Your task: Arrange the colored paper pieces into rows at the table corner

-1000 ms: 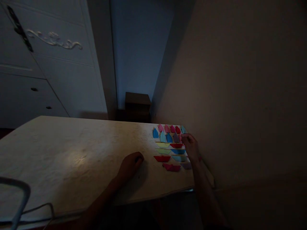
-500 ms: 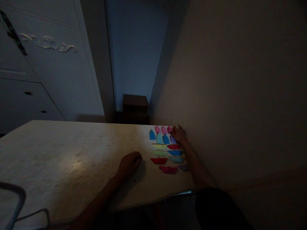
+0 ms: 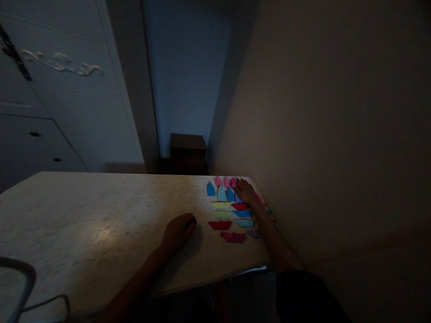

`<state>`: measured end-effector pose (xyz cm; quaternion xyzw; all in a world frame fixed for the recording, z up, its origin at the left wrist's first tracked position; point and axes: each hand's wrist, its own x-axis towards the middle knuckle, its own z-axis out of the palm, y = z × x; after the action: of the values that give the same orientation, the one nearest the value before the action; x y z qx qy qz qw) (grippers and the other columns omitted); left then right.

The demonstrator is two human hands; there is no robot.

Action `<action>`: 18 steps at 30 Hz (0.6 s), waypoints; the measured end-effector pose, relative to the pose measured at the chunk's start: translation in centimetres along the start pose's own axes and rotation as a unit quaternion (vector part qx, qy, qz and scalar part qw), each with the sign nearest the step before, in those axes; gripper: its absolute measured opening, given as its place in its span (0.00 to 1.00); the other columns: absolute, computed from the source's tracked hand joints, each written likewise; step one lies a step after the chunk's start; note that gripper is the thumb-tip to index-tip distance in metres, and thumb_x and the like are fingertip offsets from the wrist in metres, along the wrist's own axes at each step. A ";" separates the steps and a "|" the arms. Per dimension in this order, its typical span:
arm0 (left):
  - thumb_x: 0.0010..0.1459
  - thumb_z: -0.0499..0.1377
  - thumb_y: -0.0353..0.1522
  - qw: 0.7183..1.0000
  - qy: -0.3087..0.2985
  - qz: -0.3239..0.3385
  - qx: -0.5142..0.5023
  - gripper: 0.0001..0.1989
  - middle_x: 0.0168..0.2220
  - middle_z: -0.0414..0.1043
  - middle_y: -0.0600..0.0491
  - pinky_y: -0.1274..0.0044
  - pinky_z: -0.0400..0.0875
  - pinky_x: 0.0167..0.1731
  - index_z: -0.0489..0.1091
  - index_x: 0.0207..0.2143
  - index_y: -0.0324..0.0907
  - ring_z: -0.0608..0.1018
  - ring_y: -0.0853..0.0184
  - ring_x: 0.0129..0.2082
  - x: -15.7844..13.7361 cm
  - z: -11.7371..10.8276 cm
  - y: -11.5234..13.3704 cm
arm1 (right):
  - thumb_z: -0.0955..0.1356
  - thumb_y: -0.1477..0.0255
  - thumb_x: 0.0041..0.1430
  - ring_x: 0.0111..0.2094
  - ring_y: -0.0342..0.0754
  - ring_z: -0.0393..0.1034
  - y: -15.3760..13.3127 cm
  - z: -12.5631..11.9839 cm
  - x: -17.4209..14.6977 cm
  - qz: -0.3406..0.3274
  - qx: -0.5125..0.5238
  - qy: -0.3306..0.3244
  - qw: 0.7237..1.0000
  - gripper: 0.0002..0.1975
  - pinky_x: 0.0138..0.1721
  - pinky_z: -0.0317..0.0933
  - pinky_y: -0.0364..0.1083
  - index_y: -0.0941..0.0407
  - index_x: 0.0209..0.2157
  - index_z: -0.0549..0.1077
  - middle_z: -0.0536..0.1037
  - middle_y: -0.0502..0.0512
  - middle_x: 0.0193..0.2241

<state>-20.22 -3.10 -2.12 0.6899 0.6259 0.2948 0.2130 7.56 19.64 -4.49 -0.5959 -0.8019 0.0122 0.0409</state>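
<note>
My left hand (image 3: 179, 229) rests on the table, its fingers curled into a loose fist with nothing visible in it. Folded paper boats in several colours lie in rows to its right. Nearest to that fist is a dark red paper boat (image 3: 220, 225), with a magenta paper boat (image 3: 233, 237) in front of it. My right hand (image 3: 245, 191) reaches over the back rows, fingers stretched out and lying low. Its fingertips touch or nearly touch a bright pink paper boat (image 3: 233, 181). The hand and forearm hide part of the rows, including some of a purple paper boat (image 3: 238, 198).
The pale table (image 3: 111, 206) stretches to the left. A brown wall (image 3: 303, 134) runs close along its right edge. Behind stand a white cabinet (image 3: 74, 98) and a low brown box (image 3: 187, 142). A bent metal tube (image 3: 30, 273) juts in at the lower left.
My right hand has shifted slightly left, its fingers closer together at the bright pink boat. More boats show right of the forearm. My left hand stays put on the table.
</note>
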 end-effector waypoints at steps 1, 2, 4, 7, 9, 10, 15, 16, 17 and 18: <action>0.56 0.48 0.32 1.000 0.000 -0.002 0.003 0.11 0.33 0.76 0.50 0.73 0.67 0.36 0.70 0.31 0.43 0.77 0.62 0.34 -0.1 0.0 0.0 | 0.50 0.54 0.68 0.66 0.58 0.46 -0.1 0.1 -0.1 -0.004 -0.003 -0.001 1.000 0.33 0.62 0.43 0.58 0.56 0.67 0.49 0.54 0.65 0.66; 0.56 0.48 0.32 1.000 0.000 -0.003 0.004 0.11 0.33 0.76 0.50 0.73 0.67 0.35 0.70 0.31 0.43 0.77 0.62 0.34 -0.1 0.0 0.0 | 0.50 0.54 0.68 0.66 0.58 0.45 -0.1 0.1 -0.2 -0.007 -0.005 -0.002 1.000 0.33 0.62 0.43 0.59 0.56 0.68 0.48 0.53 0.64 0.66; 0.56 0.48 0.32 1.000 0.002 -0.003 0.000 0.11 0.33 0.76 0.50 0.73 0.67 0.36 0.70 0.31 0.43 0.77 0.62 0.34 -0.2 0.1 -0.1 | 0.51 0.53 0.68 0.67 0.60 0.43 -0.2 0.3 -0.3 -0.016 -0.008 -0.007 1.000 0.32 0.62 0.42 0.61 0.52 0.68 0.48 0.51 0.62 0.67; 0.56 0.49 0.31 1.000 0.001 -0.006 -0.014 0.10 0.32 0.76 0.51 0.74 0.68 0.36 0.70 0.31 0.43 0.77 0.63 0.34 0.4 0.3 -0.1 | 0.50 0.51 0.67 0.67 0.61 0.41 -0.2 0.4 -0.5 -0.027 -0.011 -0.012 1.000 0.30 0.62 0.40 0.63 0.46 0.67 0.50 0.51 0.58 0.67; 0.56 0.49 0.30 1.000 0.008 -0.003 -0.025 0.10 0.32 0.76 0.51 0.74 0.68 0.37 0.70 0.31 0.43 0.76 0.64 0.34 1.4 0.5 0.1 | 0.50 0.51 0.67 0.67 0.60 0.41 -0.2 0.4 -0.7 -0.030 -0.011 -0.012 0.999 0.30 0.62 0.40 0.63 0.44 0.66 0.51 0.51 0.57 0.67; 0.56 0.49 0.29 1.000 0.017 0.002 -0.026 0.10 0.33 0.75 0.51 0.74 0.69 0.37 0.70 0.32 0.43 0.76 0.65 0.34 2.1 0.6 0.3 | 0.49 0.51 0.67 0.67 0.60 0.40 -0.3 0.4 -0.7 -0.031 -0.011 -0.012 0.999 0.29 0.62 0.40 0.63 0.44 0.66 0.52 0.51 0.57 0.67; 0.59 0.51 0.30 0.992 0.087 0.061 0.070 0.14 0.45 0.73 0.46 0.70 0.67 0.48 0.70 0.45 0.41 0.74 0.62 0.44 7.8 1.5 2.7 | 0.50 0.52 0.68 0.68 0.60 0.39 -0.5 0.1 -1.0 -0.033 -0.011 -0.011 0.999 0.29 0.62 0.40 0.63 0.45 0.66 0.52 0.50 0.58 0.68; 0.60 0.51 0.32 0.988 0.083 0.075 0.106 0.15 0.47 0.72 0.44 0.68 0.66 0.50 0.69 0.48 0.39 0.73 0.59 0.47 9.1 1.8 3.2 | 0.50 0.52 0.68 0.68 0.60 0.39 -0.5 0.1 -1.0 -0.032 -0.011 -0.011 0.999 0.29 0.62 0.40 0.62 0.46 0.66 0.52 0.50 0.59 0.68; 0.61 0.51 0.35 0.984 0.072 0.081 0.142 0.17 0.49 0.71 0.41 0.66 0.65 0.50 0.68 0.49 0.37 0.72 0.56 0.49 10.5 2.1 3.8 | 0.50 0.52 0.68 0.68 0.59 0.39 -0.6 0.0 -1.0 -0.031 -0.010 -0.011 0.999 0.29 0.62 0.40 0.62 0.46 0.66 0.52 0.50 0.59 0.68; 0.62 0.50 0.37 0.979 0.062 0.088 0.172 0.19 0.52 0.69 0.39 0.64 0.65 0.51 0.67 0.51 0.36 0.70 0.54 0.51 11.7 2.4 4.3 | 0.50 0.52 0.68 0.68 0.59 0.40 -0.6 0.0 -0.9 -0.030 -0.010 -0.012 0.999 0.29 0.62 0.40 0.62 0.46 0.66 0.52 0.50 0.59 0.68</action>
<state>-14.94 8.16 0.55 0.7487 0.6163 0.2428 0.0251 7.25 18.56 -4.47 -0.5721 -0.8197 0.0098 0.0255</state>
